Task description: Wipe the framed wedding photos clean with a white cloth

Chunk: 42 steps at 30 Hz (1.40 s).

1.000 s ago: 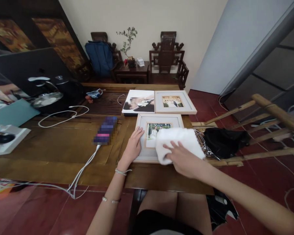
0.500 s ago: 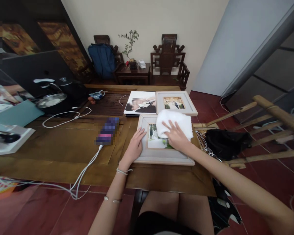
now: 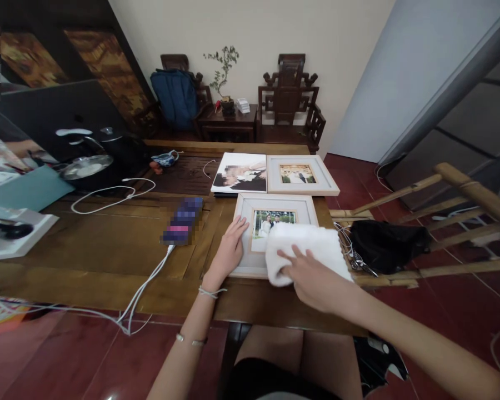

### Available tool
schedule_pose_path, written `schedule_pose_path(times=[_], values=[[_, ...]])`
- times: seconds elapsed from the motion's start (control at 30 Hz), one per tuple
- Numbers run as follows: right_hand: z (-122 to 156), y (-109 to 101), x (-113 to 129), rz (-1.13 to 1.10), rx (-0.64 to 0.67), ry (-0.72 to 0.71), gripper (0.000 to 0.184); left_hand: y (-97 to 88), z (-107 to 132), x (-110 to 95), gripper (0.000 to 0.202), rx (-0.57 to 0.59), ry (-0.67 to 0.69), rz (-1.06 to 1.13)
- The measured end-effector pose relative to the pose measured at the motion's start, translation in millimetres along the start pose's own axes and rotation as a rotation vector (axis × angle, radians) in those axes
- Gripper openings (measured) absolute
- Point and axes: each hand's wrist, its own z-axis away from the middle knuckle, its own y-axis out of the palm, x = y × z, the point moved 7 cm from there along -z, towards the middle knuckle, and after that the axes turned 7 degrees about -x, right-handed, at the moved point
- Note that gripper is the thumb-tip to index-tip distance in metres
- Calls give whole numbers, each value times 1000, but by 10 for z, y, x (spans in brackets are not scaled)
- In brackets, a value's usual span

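Observation:
A light-coloured picture frame (image 3: 244,208) lies face up near the table's front edge, with a photo of two people in its middle. Along the frame's left side rests my left hand (image 3: 230,249), its fingers stretched out over the border. My right hand (image 3: 314,278) presses a folded white cloth (image 3: 327,241) onto the frame's lower right part, fingers partly curled at the cloth's front edge. The cloth covers the photo's lower right and the frame's lower right corner. Behind lie a second picture frame (image 3: 333,186) and a white photo panel (image 3: 237,160), side by side.
Left of the frame lies a phone (image 3: 183,219) with white cables (image 3: 144,291) trailing off the table. A glass-lidded pot (image 3: 87,166) and a teal box (image 3: 33,191) stand farther left. A bamboo chair (image 3: 462,178) with a black bag (image 3: 389,244) is at the right.
My right hand has slid the cloth toward me and slightly right, uncovering the upper part of the photo. My left hand stays on the frame's left side.

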Motion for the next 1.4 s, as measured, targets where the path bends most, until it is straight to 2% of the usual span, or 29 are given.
schedule_pose_path(times=[0.1, 0.17, 0.23, 0.3, 0.4, 0.53, 0.7, 0.8, 0.93, 1.1, 1.2, 1.3, 1.4], values=[[204, 23, 340, -73, 53, -75, 48, -13, -13, -22, 43, 17, -27, 2], [162, 73, 486, -79, 22, -107, 43, -26, -19, -29, 42, 38, -85, 26], [-12, 133, 532, -57, -57, -123, 39, -42, -16, -29, 44, 49, -165, 71], [-270, 186, 476, -14, -148, -123, 37, -65, -8, -45, 47, 35, -207, 107], [-699, 203, 268, 87, -264, -113, 33, -96, -2, -85, 51, -10, -179, 111], [-1169, 38, -59, 208, -384, -49, 31, -78, 5, -87, 53, -7, -105, 70], [-1520, -270, -273, 273, -477, 51, 31, -75, 4, -24, 54, -40, -63, 7], [-1611, -300, -320, 304, -469, 54, 33, -71, 4, -22, 52, -48, -31, -14], [-1478, -253, -524, 339, -445, 90, 30, -62, 11, -27, 49, -39, -26, -19], [-977, -284, -1067, 446, -423, 238, 31, -59, 14, -26, 49, -51, -33, 1], [-660, -292, -1257, 486, -399, 272, 34, -55, 11, -24, 48, -66, -32, 2], [-370, -213, -1158, 471, -343, 223, 33, -52, 15, -24, 48, -79, -26, 1], [-55, -80, -854, 416, -274, 167, 31, -54, 25, -24, 48, -85, -21, 2]])
